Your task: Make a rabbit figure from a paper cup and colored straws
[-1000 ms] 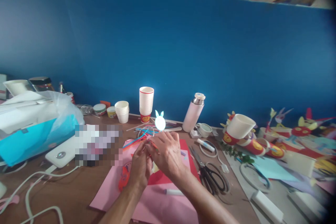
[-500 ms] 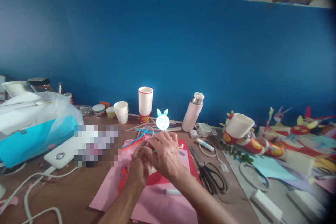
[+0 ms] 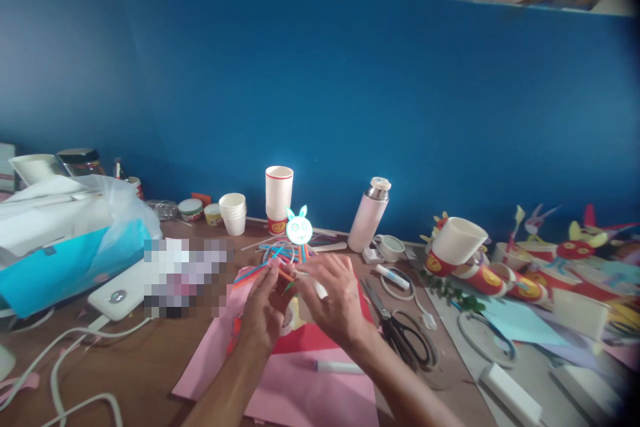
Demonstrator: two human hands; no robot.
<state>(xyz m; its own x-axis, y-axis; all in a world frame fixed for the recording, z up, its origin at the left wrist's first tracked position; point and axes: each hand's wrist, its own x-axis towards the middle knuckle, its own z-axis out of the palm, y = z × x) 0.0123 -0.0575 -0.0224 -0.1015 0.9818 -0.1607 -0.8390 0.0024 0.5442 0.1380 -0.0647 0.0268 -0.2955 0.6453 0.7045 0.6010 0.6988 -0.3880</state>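
Note:
A white paper rabbit face (image 3: 299, 229) with blue-edged ears stands upright just above my hands. My left hand (image 3: 267, 303) is closed at the centre, pinching something by an orange and green stick-like piece; its exact hold is partly hidden. Beside it, my right hand (image 3: 333, 290) has its fingers spread, with a small white piece under them, and whether it grips that is unclear. Beneath both hands lie pink paper (image 3: 310, 393) and red paper (image 3: 315, 341). A capped marker (image 3: 339, 367) rests on the pink sheet.
Black scissors (image 3: 400, 330) lie right of the paper, near a glue tube (image 3: 393, 277). Behind stand stacked paper cups (image 3: 279, 190) and a pink flask (image 3: 369, 217). Decorated cups (image 3: 480, 279) fill the right; a white power bank (image 3: 117, 293) and cables are left.
My right hand has moved away from my left, its fingers spreading. The rabbit face has shifted left and slightly up. More of the red paper and a pale round shape show between my hands.

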